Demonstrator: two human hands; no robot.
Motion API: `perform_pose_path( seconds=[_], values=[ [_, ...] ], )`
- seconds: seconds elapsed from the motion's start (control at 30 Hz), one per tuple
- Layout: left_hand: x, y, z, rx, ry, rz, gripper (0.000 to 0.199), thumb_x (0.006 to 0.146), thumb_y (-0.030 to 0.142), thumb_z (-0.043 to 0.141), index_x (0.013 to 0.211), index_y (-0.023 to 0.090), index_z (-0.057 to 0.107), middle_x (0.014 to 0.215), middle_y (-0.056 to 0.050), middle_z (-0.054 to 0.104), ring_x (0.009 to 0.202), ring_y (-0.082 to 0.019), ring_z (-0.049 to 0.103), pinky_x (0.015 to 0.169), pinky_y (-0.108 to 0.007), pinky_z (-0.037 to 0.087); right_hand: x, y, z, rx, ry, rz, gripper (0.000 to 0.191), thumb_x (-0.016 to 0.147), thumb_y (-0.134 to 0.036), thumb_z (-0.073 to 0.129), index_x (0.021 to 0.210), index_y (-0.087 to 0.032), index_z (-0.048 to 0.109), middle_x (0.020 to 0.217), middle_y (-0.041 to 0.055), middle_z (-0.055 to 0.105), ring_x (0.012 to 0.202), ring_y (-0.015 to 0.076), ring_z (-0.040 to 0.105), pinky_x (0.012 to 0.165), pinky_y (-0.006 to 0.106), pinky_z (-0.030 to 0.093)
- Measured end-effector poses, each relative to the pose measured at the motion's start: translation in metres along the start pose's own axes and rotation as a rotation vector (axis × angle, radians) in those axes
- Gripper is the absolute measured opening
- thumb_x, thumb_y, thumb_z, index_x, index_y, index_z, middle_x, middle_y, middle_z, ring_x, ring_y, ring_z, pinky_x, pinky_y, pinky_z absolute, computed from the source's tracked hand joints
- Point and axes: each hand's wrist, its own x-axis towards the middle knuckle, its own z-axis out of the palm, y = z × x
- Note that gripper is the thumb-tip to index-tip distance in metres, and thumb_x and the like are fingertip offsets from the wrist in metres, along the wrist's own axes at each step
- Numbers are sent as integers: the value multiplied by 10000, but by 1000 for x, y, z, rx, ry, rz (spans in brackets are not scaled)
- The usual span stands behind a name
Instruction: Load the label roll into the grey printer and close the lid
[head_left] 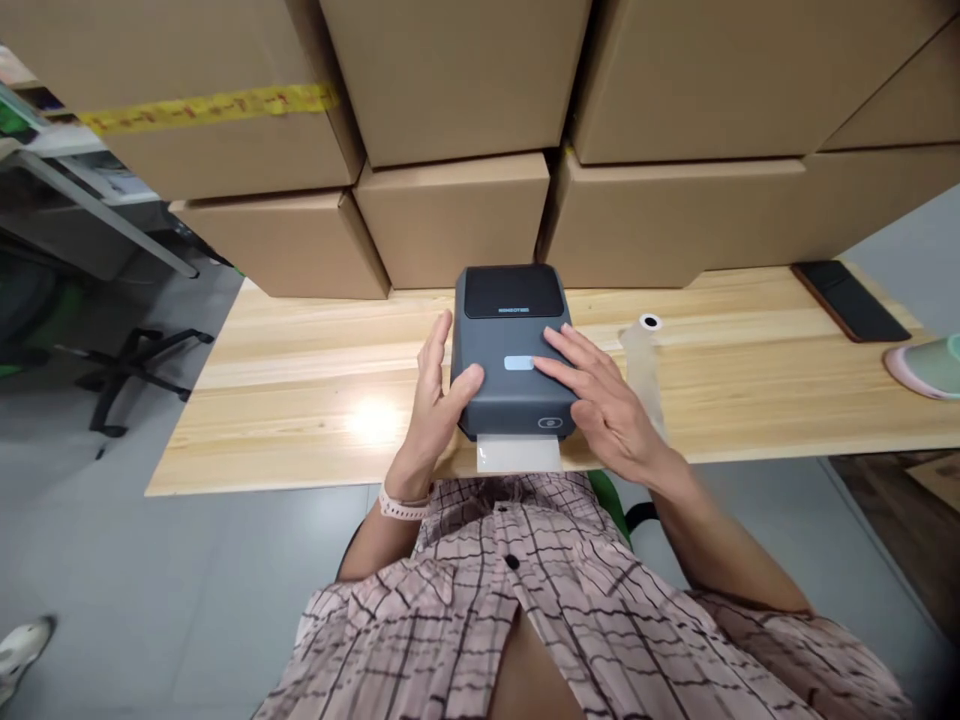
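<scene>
A dark grey label printer [495, 395] sits on the wooden table, its black glossy panel toward the boxes. From its near side a white label [517, 455] sticks out at the table edge. My left hand [439, 385] rests against the printer's left side, thumb on the top edge and fingers stretched along the wall. My right hand [600, 390] lies over the right part of the top, fingers spread, with a fingertip at the light blue button [518, 363]. A small white roll [650, 322] with a translucent strip trailing from it is just right of my right hand.
Stacked cardboard boxes [457, 225] line the back of the table [300, 400]. At the right lie a phone [851, 300] and a green and pink cup [930, 365]. An office chair base [139, 375] stands on the floor at the left; a shoe [26, 650] shows lower left.
</scene>
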Motion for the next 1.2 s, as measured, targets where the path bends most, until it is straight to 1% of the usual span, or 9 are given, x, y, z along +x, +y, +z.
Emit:
perform_pose_path(
  seconds=[0.2, 0.53, 0.6, 0.67, 0.77, 0.83, 0.9, 1.07, 1.2],
  values=[
    [-13, -12, 5, -72, 5, -82, 779, 962, 523, 644, 1643, 378, 293, 1763, -13, 219, 1636, -301, 182, 1332, -470, 229, -12, 2, 36, 21, 227, 36, 454, 1098, -423, 367, 1531, -392, 498, 1629, 2, 490, 1560, 294, 378, 1254, 625, 338],
    [-21, -17, 12, 11, 119, 52, 664, 983, 469, 612, 1591, 341, 377, 1726, -38, 303, 1600, -273, 274, 1286, -449, 298, -6, 4, 58, -9, 463, -36, 433, 1062, -327, 375, 1435, -371, 591, 1499, 10, 618, 1466, 292, 506, 1192, 605, 423],
    [-35, -19, 8, 105, 335, 146, 460, 964, 473, 629, 1387, 298, 586, 1515, -76, 549, 1413, -263, 507, 1140, -441, 451, -4, 4, 58, 6, 479, -59, 427, 1058, -308, 388, 1427, -356, 598, 1486, 17, 628, 1462, 282, 508, 1192, 590, 424],
    [-55, -21, 4, 159, 524, 192, 297, 985, 506, 564, 915, 242, 682, 967, -55, 679, 933, -207, 644, 827, -369, 539, -4, 4, 59, -6, 484, -56, 418, 1055, -315, 388, 1411, -355, 604, 1462, 21, 643, 1449, 284, 523, 1182, 597, 433],
    [-81, -17, 1, 75, 216, -117, 586, 996, 534, 535, 513, 209, 473, 542, 0, 460, 538, -134, 444, 558, -292, 397, -6, 7, 61, -53, 483, -22, 411, 1052, -345, 362, 1372, -358, 620, 1426, 22, 663, 1426, 301, 548, 1162, 621, 448],
    [-87, -10, 1, -81, -141, -410, 574, 953, 579, 599, 532, 191, 559, 514, 0, 502, 482, -109, 412, 510, -271, 341, -7, 9, 62, -68, 489, -14, 412, 1047, -358, 353, 1354, -358, 629, 1413, 20, 670, 1418, 313, 556, 1155, 628, 452],
    [-85, -3, 3, -231, -351, -600, 517, 913, 624, 642, 666, 171, 688, 527, -3, 567, 447, -90, 390, 481, -252, 307, -7, 9, 63, -55, 494, -28, 409, 1042, -352, 365, 1352, -354, 632, 1411, 20, 672, 1416, 317, 555, 1154, 624, 450],
    [-76, 0, 3, -184, -384, -568, 507, 876, 649, 687, 776, 157, 759, 501, 5, 569, 455, -88, 409, 489, -234, 307, -3, -1, 51, -42, 428, -21, 384, 1028, -254, 412, 1342, -334, 618, 1400, 28, 682, 1425, 301, 543, 1155, 603, 438],
    [-77, -1, -6, -54, -403, -513, 550, 896, 666, 644, 712, 161, 755, 522, -15, 592, 486, -109, 467, 500, -245, 337, 2, -16, 32, -197, 324, -60, 377, 992, -161, 509, 1309, -351, 584, 1260, -22, 765, 1384, 257, 572, 1255, 571, 275]
  ],
)
